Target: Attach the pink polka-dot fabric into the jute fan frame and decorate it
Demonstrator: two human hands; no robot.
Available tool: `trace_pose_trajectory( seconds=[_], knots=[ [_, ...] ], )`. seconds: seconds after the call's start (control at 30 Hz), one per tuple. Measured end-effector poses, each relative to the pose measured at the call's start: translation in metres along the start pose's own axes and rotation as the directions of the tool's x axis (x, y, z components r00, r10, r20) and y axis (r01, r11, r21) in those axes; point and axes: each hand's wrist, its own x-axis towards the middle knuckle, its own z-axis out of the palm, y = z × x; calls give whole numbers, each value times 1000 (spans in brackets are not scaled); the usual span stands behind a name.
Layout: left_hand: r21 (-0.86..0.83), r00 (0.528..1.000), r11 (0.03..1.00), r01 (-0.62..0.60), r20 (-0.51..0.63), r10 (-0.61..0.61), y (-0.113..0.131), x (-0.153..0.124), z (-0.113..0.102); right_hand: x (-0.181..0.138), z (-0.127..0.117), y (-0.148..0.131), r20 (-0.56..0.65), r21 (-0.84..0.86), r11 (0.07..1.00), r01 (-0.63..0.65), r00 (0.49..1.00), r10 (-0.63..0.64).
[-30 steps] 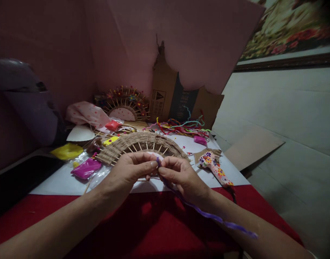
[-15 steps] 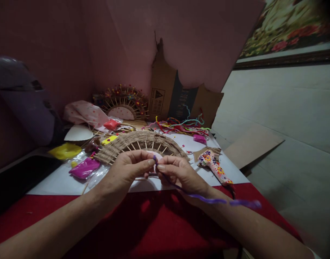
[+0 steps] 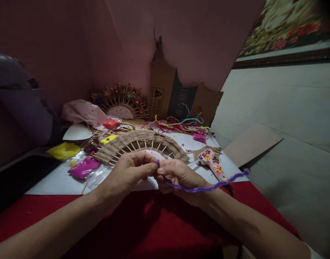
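Observation:
A purple pipe cleaner (image 3: 197,188) is pinched at one end between my two hands; its free length trails past my right wrist, its tip raised. My left hand (image 3: 135,169) is closed on the short end, thumb against forefinger. Close beside it, fingertips nearly touching, my right hand (image 3: 178,177) also pinches the pipe cleaner. Just behind both hands lies a fan-shaped piece (image 3: 143,138) of woven brown twine on thin sticks, with a pale spotted centre partly hidden by my fingers.
A second decorated fan (image 3: 121,99) stands at the back by torn cardboard (image 3: 165,86). Loose coloured pipe cleaners (image 3: 181,124) lie before it. Magenta (image 3: 84,167) and yellow (image 3: 63,150) packets sit left; a flowered cloth piece (image 3: 212,160) lies right. Red cloth (image 3: 143,223) covers the near table.
The pipe cleaner's free end has swung upward and slightly left. My hands have drawn closer together, still pinching it, with the left fingertips shifted slightly right.

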Motion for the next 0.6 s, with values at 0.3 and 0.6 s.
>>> trace_pose_trajectory(
  seconds=[0.3, 0.6],
  knots=[
    [-390, 988, 909, 147, 7, -157, -16, 10, -8, 2, -1, 7, -148, -127, 961, 247, 953, -264],
    [-341, 991, 934, 108, -39, -129, -16, 6, -2, 5, 2, 9, -227, -396, 830, 392, 834, -502]
  ],
)
